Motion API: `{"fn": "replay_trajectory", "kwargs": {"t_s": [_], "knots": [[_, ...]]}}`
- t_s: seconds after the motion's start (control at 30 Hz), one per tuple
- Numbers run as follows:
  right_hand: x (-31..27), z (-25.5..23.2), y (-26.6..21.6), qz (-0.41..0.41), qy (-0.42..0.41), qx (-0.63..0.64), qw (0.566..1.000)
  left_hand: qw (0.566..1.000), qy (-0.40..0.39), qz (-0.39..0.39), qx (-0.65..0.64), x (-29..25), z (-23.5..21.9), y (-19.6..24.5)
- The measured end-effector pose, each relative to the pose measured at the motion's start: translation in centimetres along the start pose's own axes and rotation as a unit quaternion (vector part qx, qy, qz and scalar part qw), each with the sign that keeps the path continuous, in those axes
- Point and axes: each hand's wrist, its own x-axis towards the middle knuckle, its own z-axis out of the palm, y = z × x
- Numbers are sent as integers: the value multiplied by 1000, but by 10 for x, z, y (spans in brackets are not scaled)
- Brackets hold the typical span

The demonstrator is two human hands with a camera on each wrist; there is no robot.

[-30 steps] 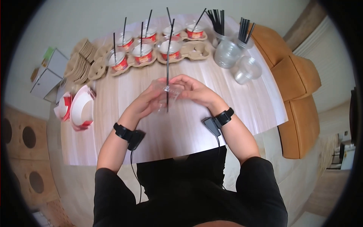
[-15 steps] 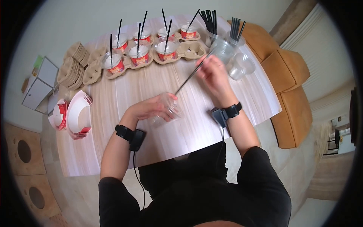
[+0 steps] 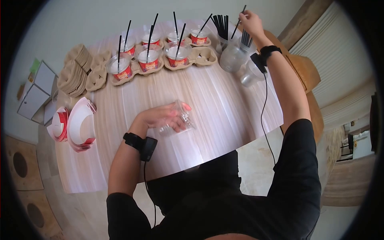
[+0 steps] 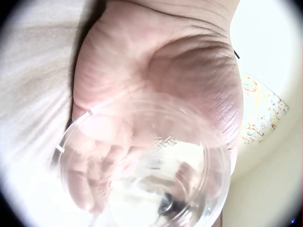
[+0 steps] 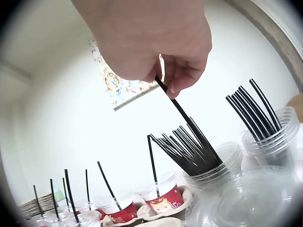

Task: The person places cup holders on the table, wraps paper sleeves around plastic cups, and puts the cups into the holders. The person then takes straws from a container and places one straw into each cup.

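Observation:
My left hand (image 3: 162, 116) grips a clear plastic cup (image 3: 182, 120) over the near middle of the table, the cup lying tilted. In the left wrist view the cup's round rim (image 4: 215, 208) faces the camera, and the curled fingers show blurred through it. Stretched out to the back right, my right hand (image 3: 252, 23) pinches a black straw (image 3: 239, 26) near its upper end. The right wrist view shows that straw (image 5: 181, 109) slanting down into the bundle of straws (image 5: 189, 153), which stands in a clear cup (image 5: 232, 161).
Several red-banded cups (image 3: 149, 64) with straws stand in cardboard carriers (image 3: 206, 60) along the back. More carriers (image 3: 72, 80) are stacked at the left, beside white and red paper sleeves (image 3: 82, 128). Stacked clear cups (image 3: 232, 60) and a second straw holder (image 3: 246, 42) are at the right.
Both hands were together at the cup with a straw upright there. The right hand has carried the straw away to the back right, to the straw bundle. The left hand keeps holding the cup.

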Motion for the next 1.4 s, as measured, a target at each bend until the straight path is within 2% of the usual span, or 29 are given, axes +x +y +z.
{"fn": "replay_trajectory", "kwargs": {"t_s": [0.07,0.2,0.27,0.33,0.5,0.57,0.6,0.67,0.7,0.8,0.87,0.93,0.97,1.0,1.07,1.13,1.2,1.3,1.37,1.4], "knots": [[4,15,5,-10,-25,-63,998,1000,0,-4,-4,0,0,0],[6,43,23,-3,-103,-88,991,1000,0,-1,-7,0,-3,-3],[4,46,22,12,-114,-87,990,999,-26,-2,-23,-1,-6,-1],[3,49,25,65,-162,-86,981,1000,-18,5,-24,-1,-5,-1],[3,47,35,50,-137,-100,984,999,-15,19,-21,0,-6,-5],[-13,31,8,32,-75,-82,993,999,10,4,-30,0,-6,-3],[-25,26,-7,33,-79,-81,993,999,11,3,-34,0,-6,-3],[-57,15,-41,21,-129,118,984,999,16,26,-37,0,-7,-5],[-79,5,-62,24,-197,170,965,999,19,24,-41,0,-7,-3],[-164,-24,-125,11,-383,293,876,997,63,45,-31,-5,-5,-2],[-215,-31,-143,-127,-431,232,862,991,58,111,-56,-3,-4,-5],[-250,-30,-151,-226,-422,225,849,991,53,94,-73,-2,-3,-5],[-258,-37,-158,-188,-444,158,862,994,42,90,-43,-1,-3,-6],[-263,-34,-154,-181,-442,163,863,996,29,88,-11,0,-2,-6],[-270,-30,-144,-198,-388,187,880,996,34,74,-29,3,2,-6],[-270,-36,-144,-201,-391,165,883,997,33,63,-42,7,7,-3],[-271,-39,-144,-204,-394,137,886,995,85,31,-40,6,12,0],[-269,-38,-137,-226,-370,153,888,994,106,32,-21,4,18,2],[-260,-44,-136,-195,-459,115,859,996,75,35,-18,3,13,3],[-258,-42,-131,-194,-458,112,860,998,50,37,-17,2,11,3]]}}
